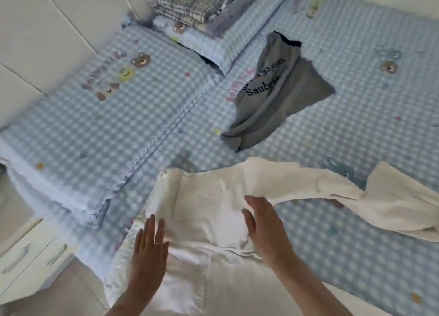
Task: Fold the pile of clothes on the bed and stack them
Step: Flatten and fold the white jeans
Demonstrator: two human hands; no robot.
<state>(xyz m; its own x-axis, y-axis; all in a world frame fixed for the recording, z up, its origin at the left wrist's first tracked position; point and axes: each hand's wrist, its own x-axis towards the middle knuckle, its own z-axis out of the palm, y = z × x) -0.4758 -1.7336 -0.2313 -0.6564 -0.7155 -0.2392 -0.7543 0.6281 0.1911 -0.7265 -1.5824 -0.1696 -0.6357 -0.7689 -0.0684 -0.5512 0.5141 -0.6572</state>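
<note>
White trousers (204, 211) lie spread on the blue checked bed (344, 130) at the near edge, with one leg (356, 192) stretching away to the right. My left hand (148, 247) lies flat with straight fingers on the left side of the trousers. My right hand (263, 228) is flat with straight fingers over the middle of them, by the start of the leg. A crumpled grey garment with black lettering (270, 90) lies farther back on the bed, apart from both hands.
A stack of folded plaid and grey bedding (202, 9) sits on a pillow (213, 47) at the head of the bed. A second checked pillow (107, 102) lies to the left. White drawers (31, 256) stand at the lower left, white cupboards behind.
</note>
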